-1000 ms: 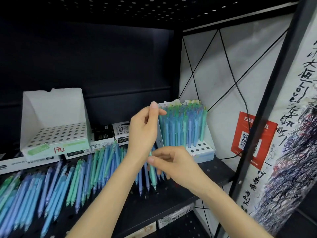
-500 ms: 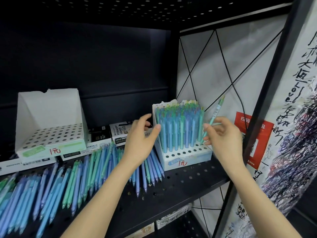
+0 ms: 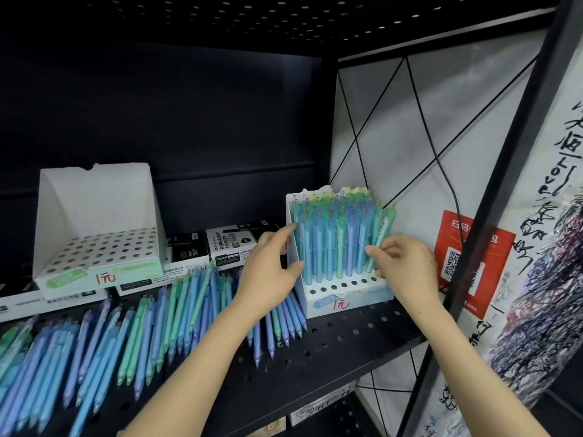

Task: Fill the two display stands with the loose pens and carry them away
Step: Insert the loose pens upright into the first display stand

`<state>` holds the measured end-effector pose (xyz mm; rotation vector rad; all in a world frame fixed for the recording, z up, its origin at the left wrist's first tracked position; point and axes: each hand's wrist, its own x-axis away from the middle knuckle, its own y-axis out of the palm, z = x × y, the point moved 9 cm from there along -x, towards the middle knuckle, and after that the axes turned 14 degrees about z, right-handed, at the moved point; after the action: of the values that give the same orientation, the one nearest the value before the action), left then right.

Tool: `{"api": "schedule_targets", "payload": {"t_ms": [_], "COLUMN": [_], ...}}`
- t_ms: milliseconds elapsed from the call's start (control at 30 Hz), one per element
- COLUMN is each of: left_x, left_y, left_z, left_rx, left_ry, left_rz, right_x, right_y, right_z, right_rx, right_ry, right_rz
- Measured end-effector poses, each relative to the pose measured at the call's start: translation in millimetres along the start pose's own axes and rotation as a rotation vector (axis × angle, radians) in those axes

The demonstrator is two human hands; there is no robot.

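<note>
A white display stand (image 3: 348,299) at the right of the black shelf is packed with upright blue and green pens; its front row of holes shows empty. My left hand (image 3: 271,272) grips the stand's left wall. My right hand (image 3: 402,266) pinches a teal pen (image 3: 380,239) that leans at the stand's right end, tip down near the holes. A second white stand (image 3: 94,257) at the left holds no pens. Several loose blue and green pens (image 3: 132,335) lie spread over the shelf between the stands.
Black and white marker boxes (image 3: 233,247) stand behind the loose pens. The black perforated shelf (image 3: 347,345) ends at a dark upright post (image 3: 492,216) on the right. A red QR notice (image 3: 470,263) and a black cable hang on the white side panel.
My right hand has lowered the teal pen from above the stand's right side down to its right end. My left hand has closed onto the stand's left wall.
</note>
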<state>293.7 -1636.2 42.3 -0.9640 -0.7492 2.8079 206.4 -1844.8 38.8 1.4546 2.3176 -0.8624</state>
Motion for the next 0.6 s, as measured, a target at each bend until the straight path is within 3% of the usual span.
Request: {"api": "schedule_targets", "payload": {"t_ms": [133,367,467,533,600], "left_x": [-1,-2,-2,-1,5], "left_y": [1,-1,-20,-45,-72], "left_z": [0,0,-7,-16,-30], "left_rx": [0.011,0.034,0.033,-0.045,-0.165], "left_ry": [0.001,-0.019,-0.052,-0.057,-0.083], "left_rz": [-0.004,-0.016,0.041,0.109,0.15], "right_x": [0,5,10,24,46], "right_y": [4,6,-9,-21,-21], "right_z": [3,-4,-16,-37,-65], "right_rx": [-0.006,0.19,0.268,0.211,0.102], "right_ry": [0.018,-0.098,-0.19,-0.288,-0.388], "right_rz": [-0.085,-0.063,0.064,0.185,0.185]}}
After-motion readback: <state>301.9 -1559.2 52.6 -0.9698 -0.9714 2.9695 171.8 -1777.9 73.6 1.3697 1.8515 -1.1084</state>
